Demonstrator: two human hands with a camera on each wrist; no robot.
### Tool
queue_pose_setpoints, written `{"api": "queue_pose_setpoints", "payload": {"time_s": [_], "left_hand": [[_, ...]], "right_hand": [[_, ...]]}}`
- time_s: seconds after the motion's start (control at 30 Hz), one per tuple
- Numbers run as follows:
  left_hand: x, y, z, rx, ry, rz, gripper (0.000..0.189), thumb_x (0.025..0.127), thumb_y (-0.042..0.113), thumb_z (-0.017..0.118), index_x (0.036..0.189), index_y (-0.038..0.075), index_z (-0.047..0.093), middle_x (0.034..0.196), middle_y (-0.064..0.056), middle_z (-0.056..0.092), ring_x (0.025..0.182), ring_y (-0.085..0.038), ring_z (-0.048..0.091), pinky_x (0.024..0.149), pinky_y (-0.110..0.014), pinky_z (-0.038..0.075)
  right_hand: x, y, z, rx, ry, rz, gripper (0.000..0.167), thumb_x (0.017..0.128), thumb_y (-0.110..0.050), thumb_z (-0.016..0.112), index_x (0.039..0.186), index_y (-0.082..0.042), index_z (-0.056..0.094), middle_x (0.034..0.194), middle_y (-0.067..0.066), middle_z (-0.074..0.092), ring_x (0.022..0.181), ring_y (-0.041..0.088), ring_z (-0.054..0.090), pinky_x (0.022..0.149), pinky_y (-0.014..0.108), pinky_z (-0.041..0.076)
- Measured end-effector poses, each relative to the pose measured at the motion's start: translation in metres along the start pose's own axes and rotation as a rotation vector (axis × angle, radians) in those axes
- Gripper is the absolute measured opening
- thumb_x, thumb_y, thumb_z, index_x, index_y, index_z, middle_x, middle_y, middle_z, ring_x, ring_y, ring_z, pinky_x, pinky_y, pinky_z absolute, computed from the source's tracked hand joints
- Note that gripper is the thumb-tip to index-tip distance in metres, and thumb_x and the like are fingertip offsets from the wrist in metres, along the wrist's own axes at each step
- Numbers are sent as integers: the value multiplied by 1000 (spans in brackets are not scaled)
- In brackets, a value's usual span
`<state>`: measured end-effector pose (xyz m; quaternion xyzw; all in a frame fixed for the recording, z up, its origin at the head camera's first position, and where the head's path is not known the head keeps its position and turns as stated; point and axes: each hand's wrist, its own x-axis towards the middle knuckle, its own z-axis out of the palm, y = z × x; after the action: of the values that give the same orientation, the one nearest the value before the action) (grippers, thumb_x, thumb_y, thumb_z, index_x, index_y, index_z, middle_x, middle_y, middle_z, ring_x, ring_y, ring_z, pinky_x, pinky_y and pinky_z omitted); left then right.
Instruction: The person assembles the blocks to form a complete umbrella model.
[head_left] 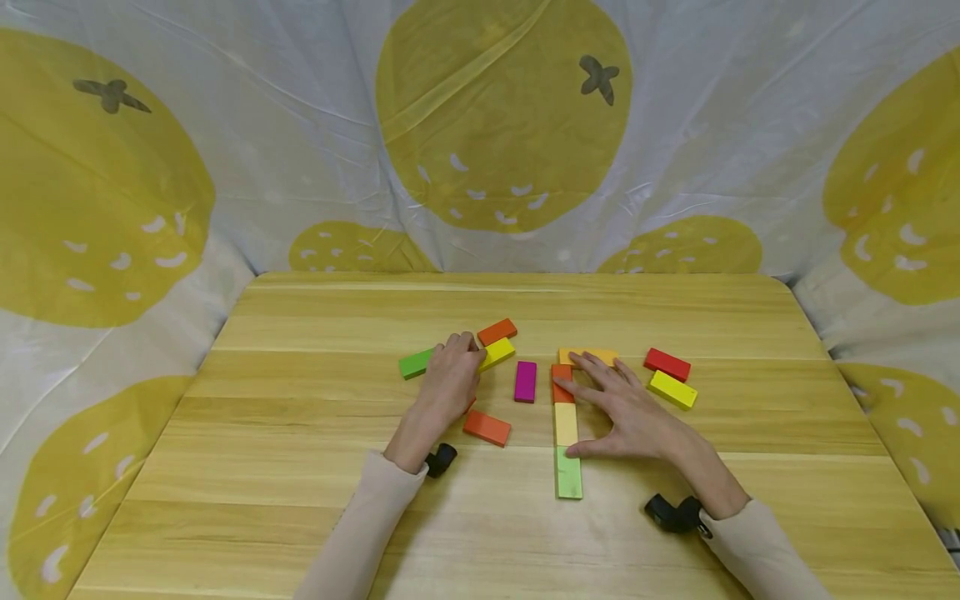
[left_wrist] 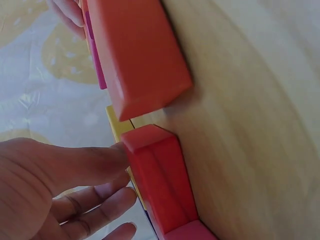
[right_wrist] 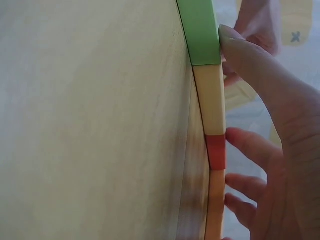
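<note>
**Wooden blocks being squared into a line**

Wooden table, seen from the head camera: the right hand lies flat, fingers straight and spread, along the right side of a column of blocks. That column runs from the light green block nearest the person, through the pale yellow block, to the orange-red block, with an orange block lying crosswise at the far end. The left hand rests over a loose cluster, knuckles up; its fingers curve down by the yellow block and green block, but whether they pinch anything cannot be told here. A magenta block lies between the hands.

Left wrist view: the fingers are extended, one tip touching the end of a red block; nothing is gripped.

Right wrist view: the thumb presses at the seam of the light green and pale yellow blocks, the other fingers open beside the row.

Judging from this, aligning goes best with even sideways pressure along the whole row, keeping the blocks flat and their ends butted.
</note>
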<state>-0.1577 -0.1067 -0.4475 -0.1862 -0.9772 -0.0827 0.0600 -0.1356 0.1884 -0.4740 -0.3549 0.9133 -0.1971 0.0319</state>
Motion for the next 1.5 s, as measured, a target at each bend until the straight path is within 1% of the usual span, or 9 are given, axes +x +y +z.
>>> {"api": "queue_pose_setpoints", "payload": {"time_s": [0.23,0.33,0.43,0.6,0.77,0.9,1.03,1.23,1.5], "left_hand": [[-3,10,-3,54,-43,-35,19,96,0,69,113,3,77,112,-13,62,106,-29,58,83,-40,52],[-3,13,-4,54,-40,-58,17,100,4,65,110,3,79,112,-14,65,105,-30,61,86,-42,54],[-2,11,-3,12,-23,-91,18,100,8,67,109,5,81,109,-14,70,101,-30,65,85,-42,56],[0,-1,-2,-112,-32,-113,28,89,2,79,115,12,81,112,-12,74,103,-30,69,85,-43,57],[1,-10,-4,-262,-60,-108,33,86,0,81,118,8,79,115,-14,73,103,-31,67,85,-42,59],[2,-13,-5,-305,-63,-83,31,87,-2,80,117,5,79,115,-14,73,105,-31,67,87,-42,59],[9,-9,-4,-330,-57,-58,30,88,-3,78,118,3,78,112,-14,72,104,-30,65,87,-41,59],[26,1,-2,-316,-63,-24,30,89,-3,77,118,3,78,106,-12,69,99,-27,64,82,-38,59],[43,8,1,-343,-119,-14,30,90,-5,76,119,2,77,115,-13,71,104,-28,66,91,-38,59]], "right_hand": [[0,-1,-2,-10,0,6,101,77,-73,76,158,-22,45,171,15,26,158,41,23,123,71,15],[0,-1,-2,-11,-6,11,102,77,-73,76,158,-21,45,171,15,25,158,39,23,123,70,15],[0,-1,-2,-11,-8,13,102,77,-73,76,158,-21,45,171,15,25,158,39,23,124,70,14],[0,0,0,-4,-1,6,101,77,-72,77,159,-23,45,171,15,26,158,41,23,123,70,14],[0,-1,0,1,2,8,101,77,-73,77,159,-24,44,171,15,26,158,41,22,123,70,14],[0,-1,-1,4,-2,12,101,77,-73,77,159,-24,44,171,15,25,158,42,22,124,70,14],[-1,-1,-2,5,-13,22,101,77,-72,77,159,-23,44,172,15,24,158,41,22,124,70,13],[-2,0,-2,0,-19,22,101,78,-73,76,159,-22,44,172,14,23,158,40,21,124,70,13],[0,0,-1,1,-19,28,101,77,-74,75,159,-25,43,173,13,23,159,39,21,125,69,13]]}}
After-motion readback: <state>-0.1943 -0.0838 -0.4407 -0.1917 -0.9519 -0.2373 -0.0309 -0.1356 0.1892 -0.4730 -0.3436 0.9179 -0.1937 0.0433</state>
